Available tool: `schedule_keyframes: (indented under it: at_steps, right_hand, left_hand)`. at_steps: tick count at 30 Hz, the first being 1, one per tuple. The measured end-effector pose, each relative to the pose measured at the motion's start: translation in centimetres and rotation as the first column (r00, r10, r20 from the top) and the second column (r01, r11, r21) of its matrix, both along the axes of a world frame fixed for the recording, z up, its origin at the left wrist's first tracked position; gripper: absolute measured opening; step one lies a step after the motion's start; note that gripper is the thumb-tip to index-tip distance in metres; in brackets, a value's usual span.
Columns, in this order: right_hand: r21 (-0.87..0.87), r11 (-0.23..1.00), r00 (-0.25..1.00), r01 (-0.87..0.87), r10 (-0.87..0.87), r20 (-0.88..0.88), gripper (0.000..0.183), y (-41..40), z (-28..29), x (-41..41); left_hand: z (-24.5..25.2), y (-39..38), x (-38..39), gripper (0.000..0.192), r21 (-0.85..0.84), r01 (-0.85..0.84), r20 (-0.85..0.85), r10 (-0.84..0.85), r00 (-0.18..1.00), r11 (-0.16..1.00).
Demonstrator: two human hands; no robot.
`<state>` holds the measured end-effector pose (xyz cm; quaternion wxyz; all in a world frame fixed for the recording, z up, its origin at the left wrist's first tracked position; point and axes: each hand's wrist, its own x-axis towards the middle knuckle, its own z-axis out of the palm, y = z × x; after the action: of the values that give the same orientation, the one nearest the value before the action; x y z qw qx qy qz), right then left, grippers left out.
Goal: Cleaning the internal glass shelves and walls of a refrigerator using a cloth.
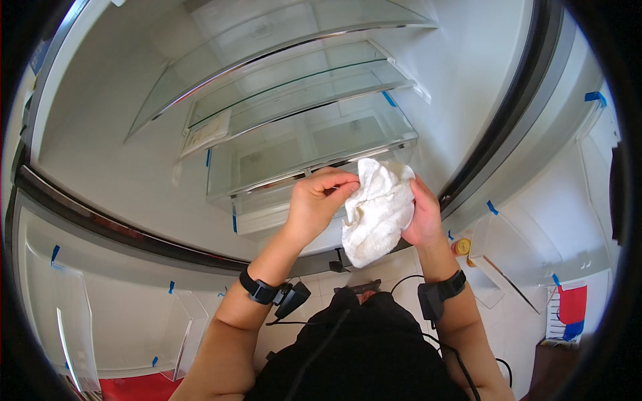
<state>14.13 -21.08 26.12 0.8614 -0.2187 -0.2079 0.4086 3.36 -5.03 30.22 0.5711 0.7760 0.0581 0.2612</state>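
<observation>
A crumpled white cloth [381,215] hangs between my two hands, in front of an open refrigerator. My left hand [321,200] pinches its upper left edge between thumb and fingertips. My right hand [424,213] grips the cloth's right side, with part of the fingers hidden behind it. Just beyond the cloth is the front edge of a clear drawer unit [311,150] under the glass shelves [296,90]. Both wrists wear black straps with small devices.
Open doors with clear bins, one bin on the left [75,321] and one on the right [506,265], flank me. Blue tape pieces stick to doors and drawers. Yellow-lidded containers [461,246] stand at the lower right. Black cables hang beside my body.
</observation>
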Motion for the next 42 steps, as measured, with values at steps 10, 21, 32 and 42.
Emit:
schedule_keyframes:
  at_steps: [10,21,32,42]
  right_hand:
    - [-0.017,1.000,0.998,-0.022,0.021,-0.063,0.041,-0.3,-1.1,-0.3]
    - [0.005,1.000,0.988,0.000,0.001,-0.156,0.041,-0.5,-2.5,0.3]
    - [-0.065,0.982,0.984,0.179,-0.177,0.032,0.039,-1.6,-1.5,-0.4]
    - [-0.022,0.983,0.983,0.185,-0.185,0.013,0.040,-2.1,-1.4,-1.3]
  left_hand:
    - [0.3,-0.3,-0.9,0.007,0.018,-0.109,0.015,0.108,0.994,0.994]
    - [2.1,-1.4,-4.0,0.004,-0.318,0.021,-0.100,-0.056,0.993,0.948]
    - [2.1,-3.4,-3.6,0.011,0.165,-0.113,-0.138,0.136,0.981,0.980]
    - [-1.3,-3.1,-1.3,0.009,0.608,-0.151,0.081,0.128,0.988,0.779]
